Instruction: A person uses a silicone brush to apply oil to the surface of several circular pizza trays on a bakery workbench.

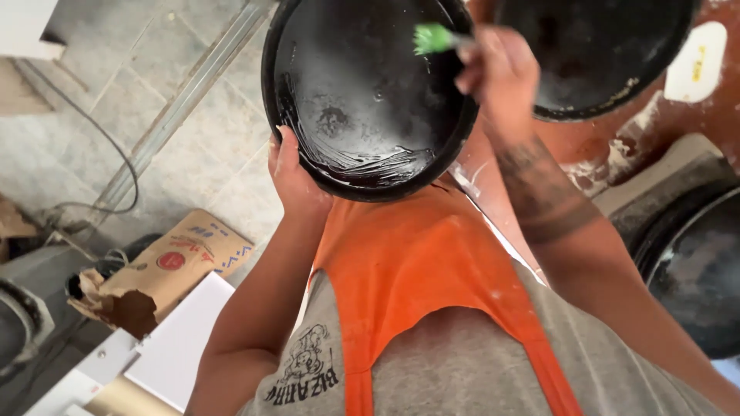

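A round black pan [362, 92] is tilted toward me, its inside smeared with whitish grease along the lower edge. My left hand [291, 179] grips the pan's lower left rim from underneath. My right hand [497, 73] holds a brush with a green head [432, 37], and the bristles touch the pan's upper right inside. My orange apron sits just below the pan.
A second black pan [601, 54] lies on a reddish, flour-stained counter [586, 142] at the upper right. Another dark pan [694, 270] sits at the right edge. On the tiled floor to the left lie a torn brown paper bag [166, 270], a cable and white boards.
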